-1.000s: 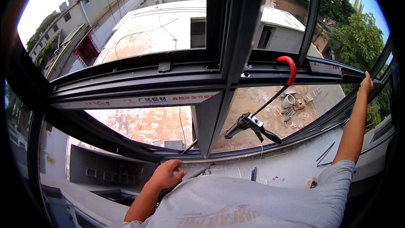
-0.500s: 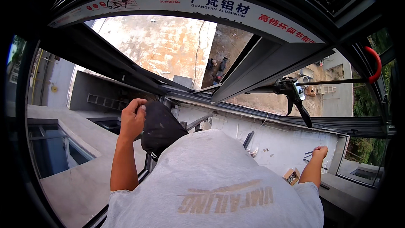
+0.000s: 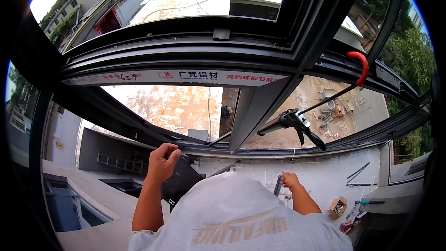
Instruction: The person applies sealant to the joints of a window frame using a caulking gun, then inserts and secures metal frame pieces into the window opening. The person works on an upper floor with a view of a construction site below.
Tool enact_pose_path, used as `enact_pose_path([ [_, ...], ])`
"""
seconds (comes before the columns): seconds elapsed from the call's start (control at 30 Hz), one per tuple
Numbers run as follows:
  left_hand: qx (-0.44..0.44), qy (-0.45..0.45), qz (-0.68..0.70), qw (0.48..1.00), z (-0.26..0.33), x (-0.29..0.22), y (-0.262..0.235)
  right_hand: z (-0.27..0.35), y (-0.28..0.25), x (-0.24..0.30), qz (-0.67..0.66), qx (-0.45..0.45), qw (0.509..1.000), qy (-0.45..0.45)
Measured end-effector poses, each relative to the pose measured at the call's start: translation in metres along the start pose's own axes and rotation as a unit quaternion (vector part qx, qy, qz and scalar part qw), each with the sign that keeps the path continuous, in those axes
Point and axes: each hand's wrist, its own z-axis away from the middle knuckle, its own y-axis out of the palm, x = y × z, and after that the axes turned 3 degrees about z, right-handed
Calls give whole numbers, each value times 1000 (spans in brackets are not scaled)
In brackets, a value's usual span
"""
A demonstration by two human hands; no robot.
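My left hand (image 3: 162,161) grips the upper edge of a dark flat piece (image 3: 183,179) just below the window's lower rail (image 3: 204,145). My right hand (image 3: 291,180) is curled into a fist low against the white wall under the window. It is next to a thin dark strip (image 3: 277,185); whether it holds the strip is unclear. A caulking gun (image 3: 297,123) with a red hooked rod (image 3: 361,67) hangs by the dark aluminium frame (image 3: 260,107), up and right of my right hand. My grey shirt (image 3: 241,218) hides my lower arms.
A white label strip (image 3: 176,76) runs along the frame's middle rail. A small open cardboard box (image 3: 337,207) and some tools (image 3: 367,201) lie at the lower right. Outside are rooftops, a yard far below and trees at right.
My right hand came down from the frame's upper right edge to the wall below the window. My left hand took hold of the dark piece. The view tilted down, then back up.
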Motion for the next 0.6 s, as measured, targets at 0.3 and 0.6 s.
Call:
enact_pose_path([
  [0.3, 86, 27, -33, 995, -5, 8, 13, 11, -29, 37, -101, -115, 985, -85],
  [0.6, 115, -5, -28, 993, 8, 33, 16, 5, 15, -55, -43, -72, 996, -5],
])
